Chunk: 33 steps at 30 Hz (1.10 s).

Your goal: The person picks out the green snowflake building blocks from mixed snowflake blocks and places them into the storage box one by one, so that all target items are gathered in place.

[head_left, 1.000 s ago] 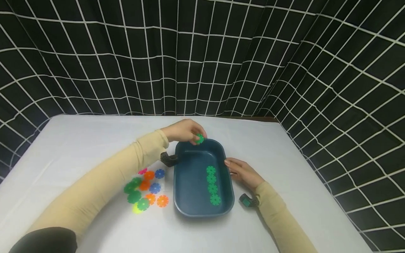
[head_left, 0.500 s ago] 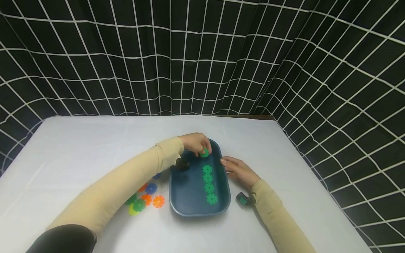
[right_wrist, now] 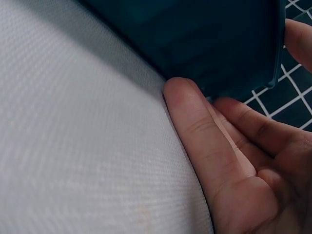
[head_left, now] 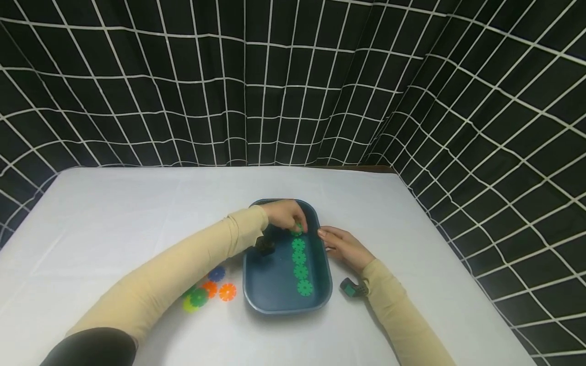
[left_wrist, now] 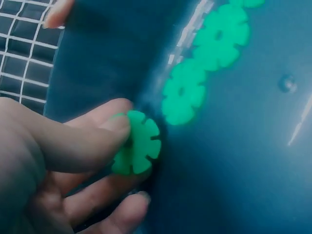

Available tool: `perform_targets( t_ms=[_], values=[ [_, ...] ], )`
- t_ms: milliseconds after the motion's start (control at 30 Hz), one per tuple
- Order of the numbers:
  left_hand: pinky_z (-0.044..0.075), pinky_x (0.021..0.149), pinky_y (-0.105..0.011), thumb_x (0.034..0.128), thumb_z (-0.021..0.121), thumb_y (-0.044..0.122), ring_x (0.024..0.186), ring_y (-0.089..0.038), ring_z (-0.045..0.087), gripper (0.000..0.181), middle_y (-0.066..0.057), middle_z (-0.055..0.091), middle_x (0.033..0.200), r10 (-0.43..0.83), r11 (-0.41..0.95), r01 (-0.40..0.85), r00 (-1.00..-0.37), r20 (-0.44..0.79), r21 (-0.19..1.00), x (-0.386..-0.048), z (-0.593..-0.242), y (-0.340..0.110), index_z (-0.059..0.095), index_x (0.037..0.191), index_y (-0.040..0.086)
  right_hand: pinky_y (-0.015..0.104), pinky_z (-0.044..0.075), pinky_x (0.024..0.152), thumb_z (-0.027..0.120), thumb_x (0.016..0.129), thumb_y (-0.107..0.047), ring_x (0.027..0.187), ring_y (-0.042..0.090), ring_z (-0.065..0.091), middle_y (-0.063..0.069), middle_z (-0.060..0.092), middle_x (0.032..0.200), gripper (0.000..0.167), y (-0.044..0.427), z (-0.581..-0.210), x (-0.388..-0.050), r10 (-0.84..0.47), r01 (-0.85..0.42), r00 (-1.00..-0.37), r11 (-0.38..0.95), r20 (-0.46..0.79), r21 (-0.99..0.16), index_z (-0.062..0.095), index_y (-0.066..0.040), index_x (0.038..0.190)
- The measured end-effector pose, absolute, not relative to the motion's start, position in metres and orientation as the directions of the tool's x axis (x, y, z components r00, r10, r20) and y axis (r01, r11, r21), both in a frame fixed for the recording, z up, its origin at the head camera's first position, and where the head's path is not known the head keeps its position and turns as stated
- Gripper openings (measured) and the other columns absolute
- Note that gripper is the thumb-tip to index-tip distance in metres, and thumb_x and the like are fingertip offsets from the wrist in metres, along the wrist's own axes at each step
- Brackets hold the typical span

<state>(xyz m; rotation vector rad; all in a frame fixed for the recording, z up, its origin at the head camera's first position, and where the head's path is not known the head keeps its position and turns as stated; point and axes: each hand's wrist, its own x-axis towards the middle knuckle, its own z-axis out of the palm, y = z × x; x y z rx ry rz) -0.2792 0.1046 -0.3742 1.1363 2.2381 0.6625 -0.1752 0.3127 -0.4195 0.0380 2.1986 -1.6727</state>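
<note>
Green disc [left_wrist: 145,146] (notched rim) pinched inside blue tray [head_left: 270,282].

Head view: from above the near edge of the white table [head_left: 114,208], facing forward and down, far enough back for the whole blue tray [head_left: 267,290] and the gridded curtain [head_left: 183,76].
Left wrist view: close over the left hand [left_wrist: 83,151], facing down into the tray.
Right wrist view: low by the tablecloth, tilted, facing the tray's outer wall.
Head and left wrist share: the green discs [head_left: 299,257].
Head and right wrist share: the right hand [head_left: 346,247] at the tray's side.
</note>
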Motion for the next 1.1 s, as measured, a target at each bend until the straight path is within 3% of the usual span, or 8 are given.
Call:
perform_targets(
  t_ms=[133, 333, 533, 733, 967, 1100],
  values=[
    [0.052, 0.085, -0.025, 0.0875, 0.066, 0.009, 0.096, -0.011, 0.066, 0.018, 0.000, 0.072, 0.106, 0.839, 0.518, 0.613, -0.500, -0.214, 0.597, -0.276, -0.377, 0.106, 0.074, 0.104, 0.013, 0.041, 0.046, 0.100, 0.055, 0.092, -0.050, 0.125, 0.030, 0.050, 0.015, 0.047, 0.141, 0.066, 0.313, -0.420, -0.177, -0.215, 0.238, -0.926, 0.300, -0.309, -0.924, 0.045, -0.004, 0.139],
    [0.050, 0.093, -0.030, 0.0883, 0.065, 0.010, 0.106, -0.015, 0.064, 0.021, 0.001, 0.071, 0.109, 0.838, 0.519, 0.630, -0.508, -0.199, 0.578, -0.273, -0.372, 0.104, 0.073, 0.107, 0.013, 0.041, 0.045, 0.100, 0.054, 0.093, -0.050, 0.125, 0.031, 0.050, 0.014, 0.047, 0.141, 0.066, 0.314, -0.422, -0.178, -0.232, 0.229, -0.924, 0.294, -0.302, -0.928, 0.046, -0.004, 0.139],
    [0.049, 0.094, -0.033, 0.0906, 0.062, 0.011, 0.106, -0.018, 0.064, 0.023, -0.003, 0.070, 0.110, 0.856, 0.477, 0.673, -0.501, -0.125, 0.565, -0.267, -0.359, 0.094, 0.071, 0.112, 0.009, 0.042, 0.045, 0.101, 0.055, 0.092, -0.050, 0.127, 0.032, 0.048, 0.014, 0.047, 0.141, 0.065, 0.315, -0.422, -0.177, -0.223, 0.236, -0.925, 0.296, -0.307, -0.926, 0.046, -0.005, 0.139],
    [0.049, 0.091, -0.027, 0.0947, 0.059, 0.020, 0.097, -0.009, 0.063, 0.021, 0.003, 0.071, 0.105, 0.863, 0.404, 0.693, -0.505, 0.002, 0.597, -0.251, -0.336, 0.066, 0.071, 0.111, 0.014, 0.044, 0.042, 0.103, 0.055, 0.092, -0.051, 0.131, 0.035, 0.044, 0.015, 0.045, 0.144, 0.067, 0.316, -0.422, -0.177, -0.213, 0.241, -0.925, 0.313, -0.315, -0.919, 0.046, -0.006, 0.140],
    [0.050, 0.093, -0.030, 0.0964, 0.057, 0.027, 0.101, -0.007, 0.065, 0.023, 0.005, 0.070, 0.109, 0.804, 0.334, 0.500, -0.593, 0.035, 0.799, -0.215, -0.306, -0.003, 0.068, 0.115, 0.018, 0.044, 0.043, 0.103, 0.055, 0.092, -0.049, 0.128, 0.034, 0.046, 0.018, 0.045, 0.143, 0.068, 0.315, -0.423, -0.177, -0.194, 0.254, -0.926, 0.315, -0.324, -0.914, 0.043, -0.003, 0.140],
    [0.052, 0.089, -0.035, 0.0965, 0.057, 0.030, 0.100, -0.013, 0.066, 0.024, 0.004, 0.070, 0.107, 0.729, 0.385, 0.425, -0.684, 0.011, 0.819, -0.200, -0.312, -0.048, 0.067, 0.116, 0.021, 0.043, 0.044, 0.101, 0.055, 0.093, -0.047, 0.124, 0.032, 0.049, 0.019, 0.046, 0.141, 0.067, 0.316, -0.424, -0.177, -0.188, 0.253, -0.929, 0.311, -0.320, -0.916, 0.042, -0.001, 0.140]
  ],
)
